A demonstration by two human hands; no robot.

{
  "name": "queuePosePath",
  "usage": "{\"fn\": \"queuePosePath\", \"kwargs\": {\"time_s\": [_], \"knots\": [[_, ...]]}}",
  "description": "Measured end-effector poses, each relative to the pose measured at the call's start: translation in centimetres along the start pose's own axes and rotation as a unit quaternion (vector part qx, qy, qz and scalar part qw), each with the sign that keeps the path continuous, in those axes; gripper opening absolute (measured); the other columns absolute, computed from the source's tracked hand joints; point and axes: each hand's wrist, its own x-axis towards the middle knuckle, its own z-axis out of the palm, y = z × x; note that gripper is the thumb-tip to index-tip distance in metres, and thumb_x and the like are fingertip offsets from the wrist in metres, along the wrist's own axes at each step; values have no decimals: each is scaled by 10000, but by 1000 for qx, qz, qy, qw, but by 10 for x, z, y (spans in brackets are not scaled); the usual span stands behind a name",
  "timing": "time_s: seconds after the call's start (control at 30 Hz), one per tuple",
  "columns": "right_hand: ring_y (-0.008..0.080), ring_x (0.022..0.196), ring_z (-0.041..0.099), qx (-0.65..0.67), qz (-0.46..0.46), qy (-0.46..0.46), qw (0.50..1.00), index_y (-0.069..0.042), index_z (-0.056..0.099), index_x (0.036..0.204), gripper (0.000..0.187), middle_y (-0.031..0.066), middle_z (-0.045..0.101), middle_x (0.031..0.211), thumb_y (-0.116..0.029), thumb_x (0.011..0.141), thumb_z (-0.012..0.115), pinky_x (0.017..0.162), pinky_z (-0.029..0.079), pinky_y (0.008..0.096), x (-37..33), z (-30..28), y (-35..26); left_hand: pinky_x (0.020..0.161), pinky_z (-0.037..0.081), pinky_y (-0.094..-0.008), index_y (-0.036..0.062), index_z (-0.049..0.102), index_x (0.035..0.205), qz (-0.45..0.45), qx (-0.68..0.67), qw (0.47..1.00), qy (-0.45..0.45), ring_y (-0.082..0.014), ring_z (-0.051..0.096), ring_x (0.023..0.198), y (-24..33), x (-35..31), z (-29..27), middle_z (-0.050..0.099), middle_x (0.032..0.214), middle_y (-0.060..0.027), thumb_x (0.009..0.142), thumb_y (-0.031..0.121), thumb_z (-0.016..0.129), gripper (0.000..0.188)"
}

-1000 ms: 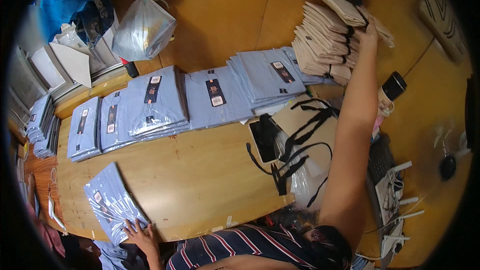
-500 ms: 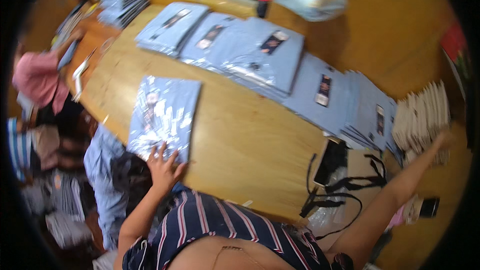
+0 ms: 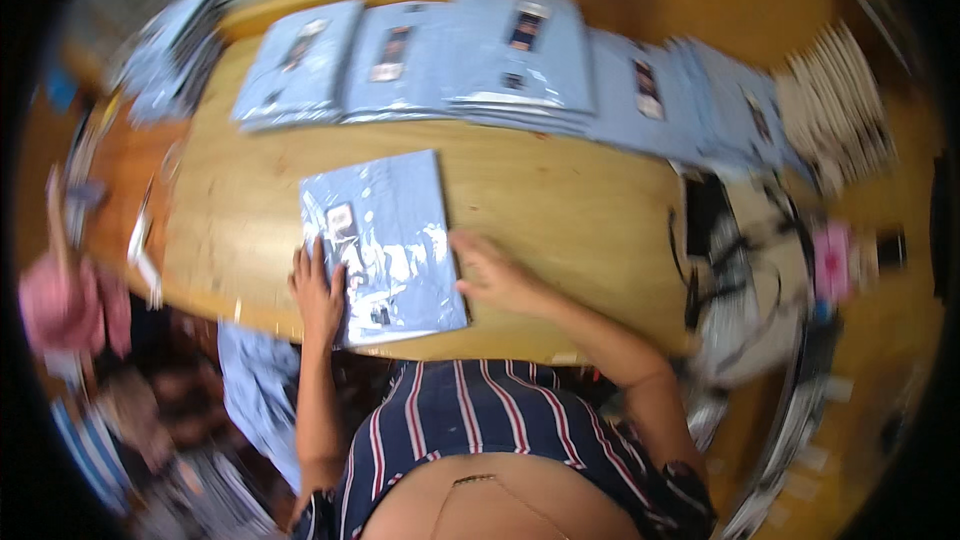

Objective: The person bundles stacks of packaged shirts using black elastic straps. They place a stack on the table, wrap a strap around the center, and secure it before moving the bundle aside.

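Observation:
A folded light-blue shirt in a clear plastic bag [image 3: 390,225] lies flat on the wooden table in front of me, a dark label showing through the shiny film. My left hand [image 3: 318,292] rests on its left edge, fingers apart and pointing away from me. At its right edge is my right hand [image 3: 492,275], a little blurred, with fingers stretched out beside or just touching the bag. Neither hand grips anything.
Bagged blue shirts [image 3: 520,50] line the table's far side, with a beige folded stack [image 3: 838,105] at the far right. A bag with black straps [image 3: 745,280] sits right. A person in pink [image 3: 70,305] is at the left; loose blue cloth [image 3: 260,390] hangs near the front edge.
My right hand has come from the far-right beige stack to the bagged shirt. The shirt now lies more centrally before me, with my left hand still on it. The view has turned.

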Motion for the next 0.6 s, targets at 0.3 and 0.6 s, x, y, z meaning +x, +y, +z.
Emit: {"fn": "queuePosePath", "kwargs": {"time_s": [0.3,0.6], "knots": [[254,956,454,-498,463,464,567,-86,516,1028,283,106,502,1041,-227,794,444,795,368,403,-130,-128,96,942,82,-535,112,300,1253,155,-64,983,-77,-342,166,1212,41,-2,33,270,1261,-203,775,275,486,538],[326,592,535,-206,242,392,863,-53,514,750,276,155,554,652,-320,762,444,522,396,423,-35,-21,28,956,180,-455,47,295,1227,332,-269,904,-22,-375,219,1182,84,14,-11,274,1266,-197,672,49,594,631]]}}
